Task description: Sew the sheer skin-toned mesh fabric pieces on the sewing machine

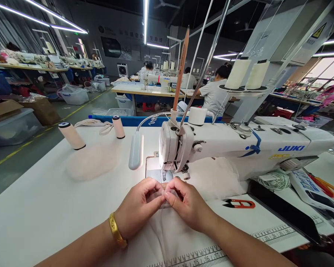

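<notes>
In front of the needle area of a white sewing machine point(225, 142), my two hands meet at the fingertips. My left hand point(141, 204), below a gold bracelet at the wrist, pinches a sheer pale fabric point(167, 237). Close against it, my right hand point(190, 204) pinches the same fabric with thumb and forefinger. The cloth hangs from the fingers toward the table's front edge. Just beyond the fingertips is the presser foot point(164, 175). Exactly how the fabric edge is folded between the fingers is hidden.
Orange thread snips point(239, 203) and a black phone-like slab point(284, 211) lie on the right. Two peach thread cones point(71, 136) and a pale fabric piece point(93, 163) are on the left. A lamp point(136, 151) stands beside the machine head. A printed ruler point(203, 257) runs along the front.
</notes>
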The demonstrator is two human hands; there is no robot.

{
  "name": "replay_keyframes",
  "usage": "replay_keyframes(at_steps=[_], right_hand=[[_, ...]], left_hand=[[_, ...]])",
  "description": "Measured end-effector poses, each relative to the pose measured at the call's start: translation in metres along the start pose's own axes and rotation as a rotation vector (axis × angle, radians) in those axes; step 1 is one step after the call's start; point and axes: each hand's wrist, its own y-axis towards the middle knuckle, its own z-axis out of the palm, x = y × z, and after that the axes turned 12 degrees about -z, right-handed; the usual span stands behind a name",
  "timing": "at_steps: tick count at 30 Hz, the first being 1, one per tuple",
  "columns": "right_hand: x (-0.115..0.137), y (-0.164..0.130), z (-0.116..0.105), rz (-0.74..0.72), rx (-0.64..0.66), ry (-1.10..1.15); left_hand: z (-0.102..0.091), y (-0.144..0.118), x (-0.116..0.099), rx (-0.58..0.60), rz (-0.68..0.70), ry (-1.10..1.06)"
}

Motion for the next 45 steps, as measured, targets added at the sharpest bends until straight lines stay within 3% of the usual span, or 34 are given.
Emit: replay_keyframes(at_steps=[6,10,22,32,40,45], right_hand=[[0.001,-0.001,0.001,-0.008,-0.013,0.000],[0.001,-0.002,0.000,0.009,-0.013,0.014],[0.000,-0.005,0.003,-0.061,-0.049,-0.082],[0.000,-0.006,0.002,-0.101,-0.055,-0.143],[-0.001,-0.004,0.004,-0.031,-0.057,-0.147],[-0.009,0.004,0.009,-0.019,0.005,-0.327]], left_hand=[[0.004,0.001,0.004,0.043,-0.095,-0.165],[0.003,0.001,0.002,0.054,-0.122,-0.152],[0.007,0.000,0.004,-0.006,-0.095,-0.190],[0.007,0.001,-0.001,0.096,-0.126,-0.227],[0.001,0.005,-0.001,-0.036,0.031,0.084],[0.006,0.012,0.003,-0.130,0.001,0.381]])
